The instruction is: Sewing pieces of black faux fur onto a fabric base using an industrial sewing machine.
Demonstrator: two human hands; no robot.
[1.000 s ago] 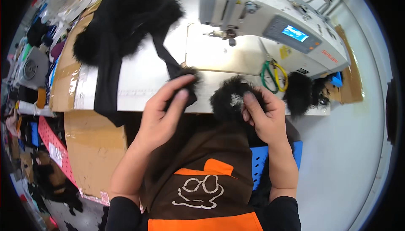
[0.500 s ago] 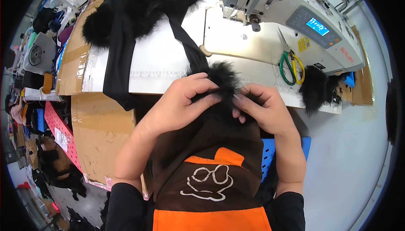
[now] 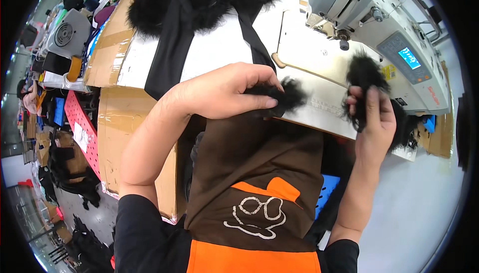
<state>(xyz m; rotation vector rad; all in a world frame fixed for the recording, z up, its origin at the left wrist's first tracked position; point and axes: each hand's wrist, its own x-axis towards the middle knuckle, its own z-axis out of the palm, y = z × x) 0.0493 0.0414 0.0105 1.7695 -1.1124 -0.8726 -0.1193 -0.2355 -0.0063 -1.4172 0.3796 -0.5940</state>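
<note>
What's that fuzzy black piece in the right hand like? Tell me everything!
The fuzzy black piece looks like fur, shaggy around its edges. It's roughly upright, longer than wide, pinched in the right hand, which hides some of its lower part. Behind it is the sewing machine.

I am wearing this fisheye camera on my head, on the left of a side-by-side pair, and it is facing steeply down and forward. From close above, it is framing my left hand (image 3: 234,91) and right hand (image 3: 376,119) at mid-height, my apron (image 3: 254,155) below them, the table (image 3: 214,48) ahead and the machine (image 3: 381,36) at upper right. Toward its round, dark rim, straight edges are bending.
</note>
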